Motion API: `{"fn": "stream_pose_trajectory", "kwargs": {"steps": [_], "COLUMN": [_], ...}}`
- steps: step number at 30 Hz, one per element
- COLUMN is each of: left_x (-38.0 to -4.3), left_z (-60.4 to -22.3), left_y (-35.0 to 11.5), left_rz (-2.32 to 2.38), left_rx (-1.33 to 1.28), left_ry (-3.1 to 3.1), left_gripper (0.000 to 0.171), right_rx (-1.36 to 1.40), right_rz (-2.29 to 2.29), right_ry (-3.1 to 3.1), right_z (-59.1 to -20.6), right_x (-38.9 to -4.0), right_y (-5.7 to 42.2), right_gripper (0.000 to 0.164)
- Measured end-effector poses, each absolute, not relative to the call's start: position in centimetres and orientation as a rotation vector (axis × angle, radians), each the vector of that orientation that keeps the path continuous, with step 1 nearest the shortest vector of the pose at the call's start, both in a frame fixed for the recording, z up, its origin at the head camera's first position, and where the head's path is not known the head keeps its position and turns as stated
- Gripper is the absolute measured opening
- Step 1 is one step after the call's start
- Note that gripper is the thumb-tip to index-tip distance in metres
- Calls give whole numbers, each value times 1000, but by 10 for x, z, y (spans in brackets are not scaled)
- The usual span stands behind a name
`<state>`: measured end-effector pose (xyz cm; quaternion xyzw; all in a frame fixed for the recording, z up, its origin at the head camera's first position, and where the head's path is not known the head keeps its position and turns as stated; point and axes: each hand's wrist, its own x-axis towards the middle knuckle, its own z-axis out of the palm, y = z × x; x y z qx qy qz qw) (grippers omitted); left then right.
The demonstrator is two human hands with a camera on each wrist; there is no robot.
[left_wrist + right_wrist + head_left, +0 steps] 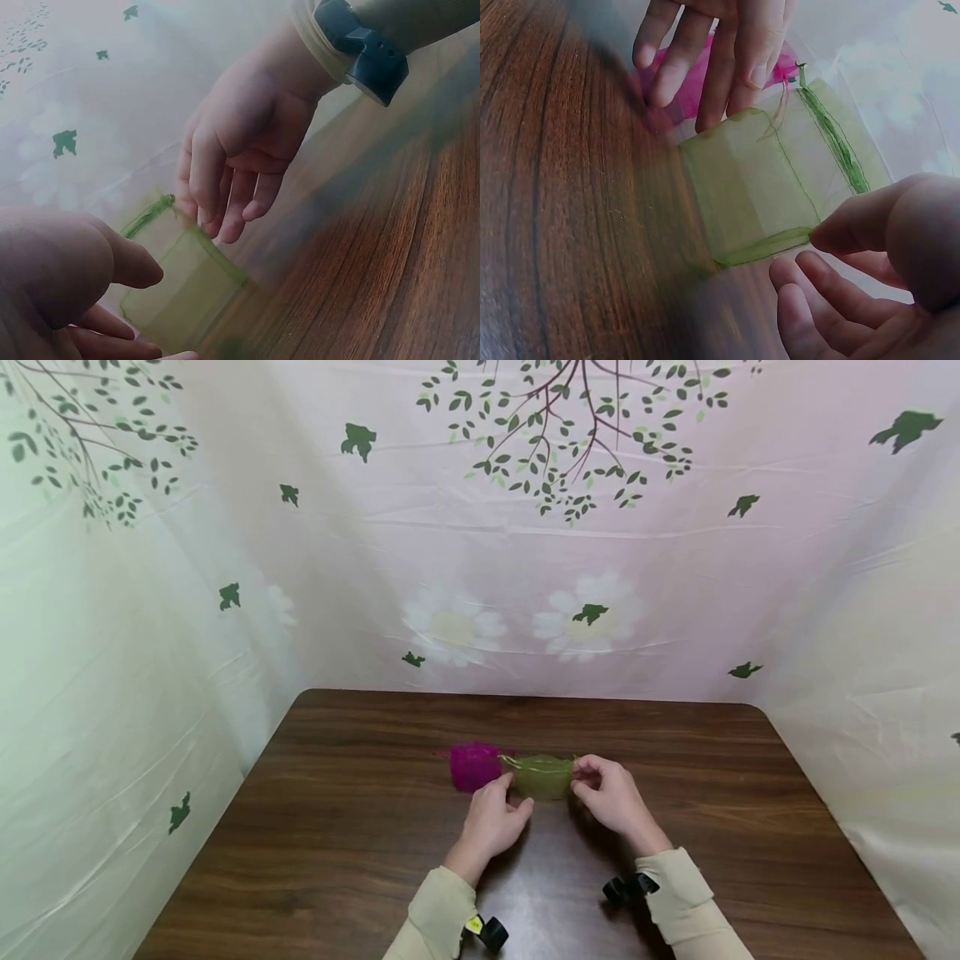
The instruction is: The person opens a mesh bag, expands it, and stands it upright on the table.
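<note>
A sheer green organza drawstring bag (543,777) lies flat on the wooden table, its dark green drawstring edge (834,139) showing in the right wrist view. At the bag's right end, my right hand (613,795) pinches the edge between thumb and index finger, the other fingers loosely bent below. My left hand (495,820) rests at the left end with fingers fairly straight and thumb apart, fingertips right at the bag's edge. Just left of it sits a magenta organza bag (474,767), partly hidden behind the left fingers in the right wrist view.
The brown wood-grain table (360,860) extends around both bags. Beyond its far edge hangs a pale curtain (510,568) printed with leaves, birds and flowers, continuing down both sides. Black wrist cameras (492,935) are strapped over the beige sleeves.
</note>
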<state>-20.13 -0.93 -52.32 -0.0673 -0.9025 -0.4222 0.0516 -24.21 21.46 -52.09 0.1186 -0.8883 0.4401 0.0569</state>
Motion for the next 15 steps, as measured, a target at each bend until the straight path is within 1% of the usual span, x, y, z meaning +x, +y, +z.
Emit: {"fn": "stream_pose_trajectory", "kwargs": {"steps": [5,10,15], "left_x": [-201,-199,-195], "left_z": [-524,-524,-527], "left_y": [-14,-24,-45], "left_rz": [-1259,-1210,-1173], "left_rx": [-259,-318,-498], "left_ry": [-2762,-2797,-2831], "left_gripper": [45,40,31], "right_rx": [381,407,425], "right_rz": [1335,1326,1305], "right_ry": [-2706,-2706,-2736], "right_z": [-521,-522,-521], "right_x": [-241,-241,-239], "right_y": [218,224,234], "right_gripper": [11,12,11]}}
